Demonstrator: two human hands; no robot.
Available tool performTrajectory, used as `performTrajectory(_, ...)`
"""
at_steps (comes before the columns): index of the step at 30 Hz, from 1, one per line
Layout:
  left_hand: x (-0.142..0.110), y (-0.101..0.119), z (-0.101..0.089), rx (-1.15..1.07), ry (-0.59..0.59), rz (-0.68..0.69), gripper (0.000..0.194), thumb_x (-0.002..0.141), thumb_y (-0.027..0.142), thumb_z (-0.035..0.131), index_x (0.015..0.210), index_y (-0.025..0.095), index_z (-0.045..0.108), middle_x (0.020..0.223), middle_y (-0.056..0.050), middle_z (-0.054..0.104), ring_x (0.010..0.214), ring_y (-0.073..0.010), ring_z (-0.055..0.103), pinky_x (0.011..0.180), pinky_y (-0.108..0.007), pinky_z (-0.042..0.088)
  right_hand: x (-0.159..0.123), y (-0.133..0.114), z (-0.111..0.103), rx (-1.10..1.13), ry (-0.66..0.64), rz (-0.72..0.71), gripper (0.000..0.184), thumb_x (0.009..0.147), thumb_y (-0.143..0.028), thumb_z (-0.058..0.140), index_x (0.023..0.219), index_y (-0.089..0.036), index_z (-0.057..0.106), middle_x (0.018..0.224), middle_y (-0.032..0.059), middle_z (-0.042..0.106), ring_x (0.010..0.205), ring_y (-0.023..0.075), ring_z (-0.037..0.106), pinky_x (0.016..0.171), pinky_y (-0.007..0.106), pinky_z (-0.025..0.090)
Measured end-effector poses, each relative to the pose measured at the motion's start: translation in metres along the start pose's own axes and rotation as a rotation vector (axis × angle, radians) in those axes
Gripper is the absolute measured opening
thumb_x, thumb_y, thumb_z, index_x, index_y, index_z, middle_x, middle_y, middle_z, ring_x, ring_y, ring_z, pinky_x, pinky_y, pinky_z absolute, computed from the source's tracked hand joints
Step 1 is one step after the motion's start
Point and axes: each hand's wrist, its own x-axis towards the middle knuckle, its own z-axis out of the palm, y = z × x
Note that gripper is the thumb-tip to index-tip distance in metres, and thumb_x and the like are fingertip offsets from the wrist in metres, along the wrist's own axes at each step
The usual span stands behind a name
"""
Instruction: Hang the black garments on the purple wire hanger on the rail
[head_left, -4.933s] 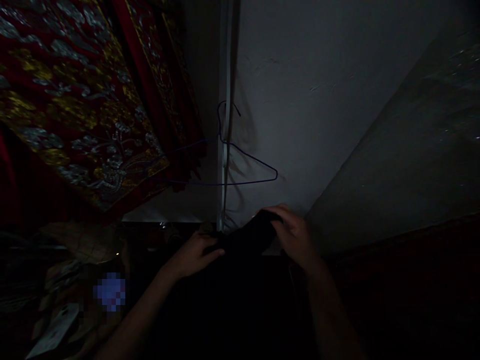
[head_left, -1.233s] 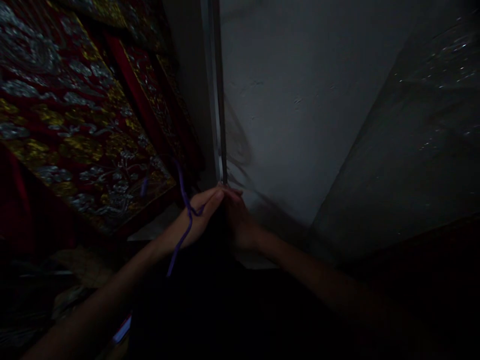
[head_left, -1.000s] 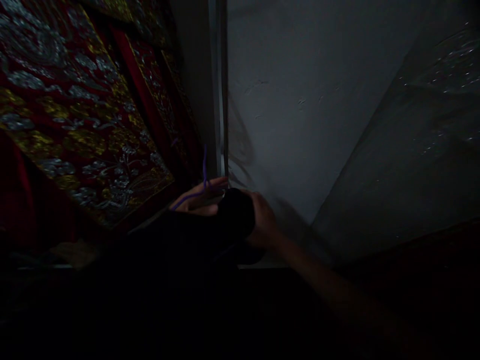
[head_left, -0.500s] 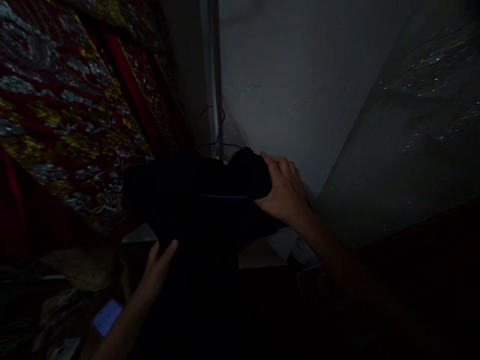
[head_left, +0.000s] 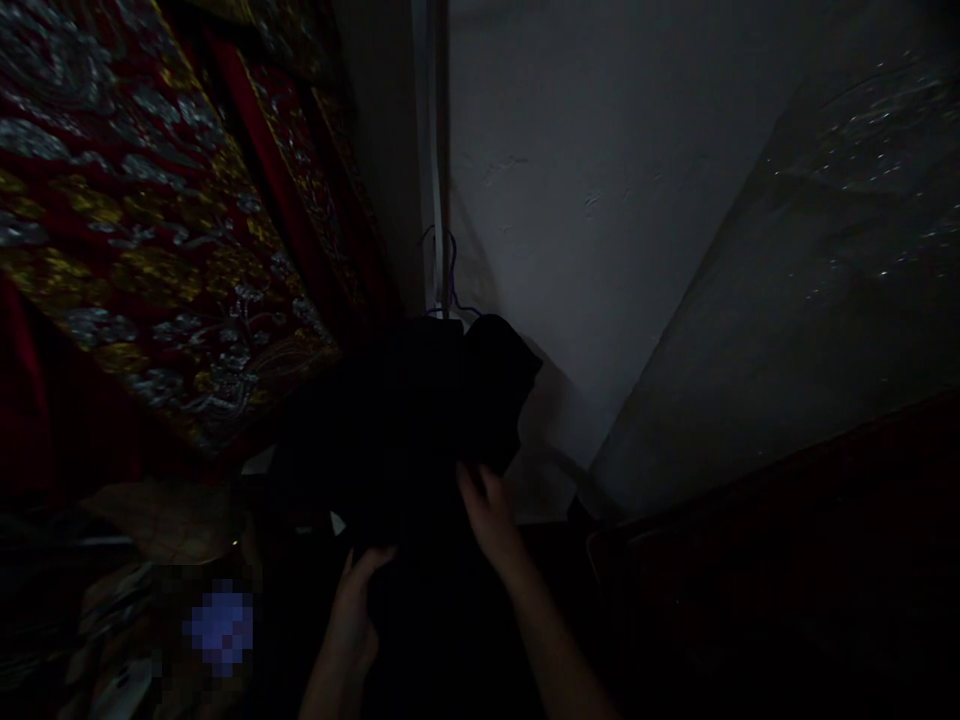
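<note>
A black garment (head_left: 420,410) hangs on a purple wire hanger (head_left: 448,270), whose hook sits on a vertical pole (head_left: 435,150) in the corner. My left hand (head_left: 356,600) touches the lower left part of the dark cloth with its fingers curled on the fabric. My right hand (head_left: 491,515) rests against the garment's lower right side, fingers bent onto the cloth. The scene is very dim, and most of the garment is lost in shadow.
Red fabric with gold and silver embroidery (head_left: 150,200) hangs at the left. A white wall (head_left: 600,200) fills the back, and a grey sparkling sheet (head_left: 810,250) slopes at the right. Papers and clutter (head_left: 150,560) lie at lower left.
The purple hanger came off the pole, took the black garment and is back on the pole. Both hands have dropped from its top to its lower part.
</note>
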Motion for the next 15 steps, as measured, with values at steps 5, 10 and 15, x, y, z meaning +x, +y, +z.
performTrajectory(5, 0.001, -0.008, -0.01, 0.022, 0.024, -0.01, 0.03, 0.062, 0.024, 0.078, 0.088, 0.019, 0.065, 0.084, -0.007, 0.075, 0.081, -0.0282, 0.074, 0.078, -0.043, 0.06, -0.004, -0.001, 0.008, 0.102, -0.188, 0.188, 0.049, 0.072, -0.068, 0.063, 0.059, -0.021, 0.059, 0.06, 0.0027, 0.06, 0.065, 0.0199, 0.057, 0.063, 0.031, 0.041)
performTrajectory(10, 0.021, -0.005, -0.021, 0.168, 0.13, 0.517, 0.061, 0.065, 0.039, 0.087, 0.118, 0.02, 0.063, 0.118, -0.01, 0.068, 0.116, -0.0325, 0.064, 0.107, -0.053, 0.048, -0.044, -0.005, -0.009, 0.232, -0.109, 0.281, 0.052, 0.075, -0.069, 0.063, 0.058, -0.021, 0.051, 0.054, -0.002, 0.05, 0.054, 0.0125, 0.046, 0.056, 0.026, 0.038)
performTrajectory(15, 0.012, -0.03, -0.012, 0.446, 0.332, 1.19, 0.079, 0.075, 0.035, 0.083, 0.144, 0.022, 0.047, 0.146, -0.015, 0.047, 0.137, -0.0329, 0.046, 0.115, -0.052, 0.039, -0.063, -0.021, -0.028, 0.352, -0.005, 0.369, 0.057, 0.066, -0.073, 0.073, 0.06, -0.02, 0.052, 0.057, -0.002, 0.05, 0.055, 0.0119, 0.047, 0.055, 0.025, 0.04)
